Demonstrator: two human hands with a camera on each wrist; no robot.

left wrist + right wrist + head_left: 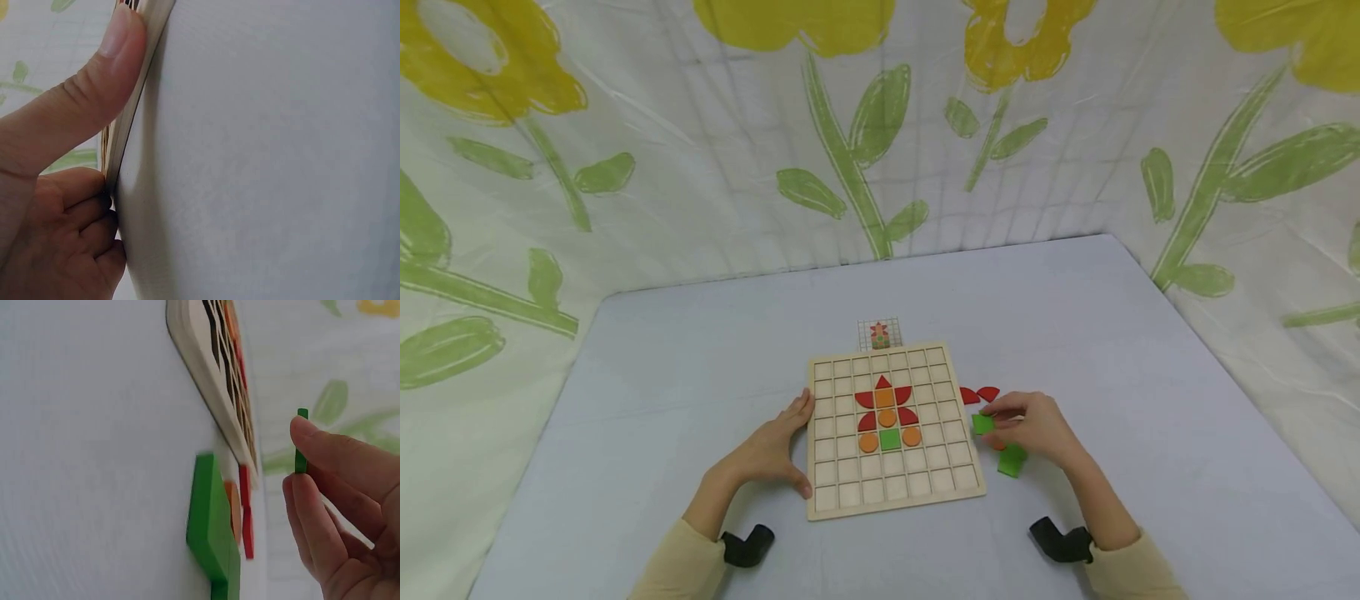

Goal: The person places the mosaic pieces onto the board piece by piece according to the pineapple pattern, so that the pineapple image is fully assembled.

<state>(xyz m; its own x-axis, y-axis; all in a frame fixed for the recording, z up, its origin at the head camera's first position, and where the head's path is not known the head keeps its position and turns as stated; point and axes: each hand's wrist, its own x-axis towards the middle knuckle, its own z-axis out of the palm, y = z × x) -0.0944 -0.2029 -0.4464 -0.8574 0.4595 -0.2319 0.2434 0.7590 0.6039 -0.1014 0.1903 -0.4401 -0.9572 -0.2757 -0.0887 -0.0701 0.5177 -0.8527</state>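
Observation:
A wooden grid board (898,505) lies on the table, its middle cells filled with a figure of red, orange and green tiles. On it a green square (890,439) sits between two orange discs, below an orange square (885,397) and a red triangle (882,382). My left hand (771,446) rests along the board's left edge, fingers extended and thumb (122,56) against the rim. Right of the board, my right hand (1033,425) pinches a green square tile (301,447) between thumb and fingers, raised above the table in the right wrist view.
Loose green tiles (1012,461) lie under and beside my right hand, with a partly hidden orange piece (997,446). Red pieces (988,392) lie farther back by the board's right edge. A small pattern card (891,338) sits behind the board. A flower-printed curtain (715,208) hangs behind.

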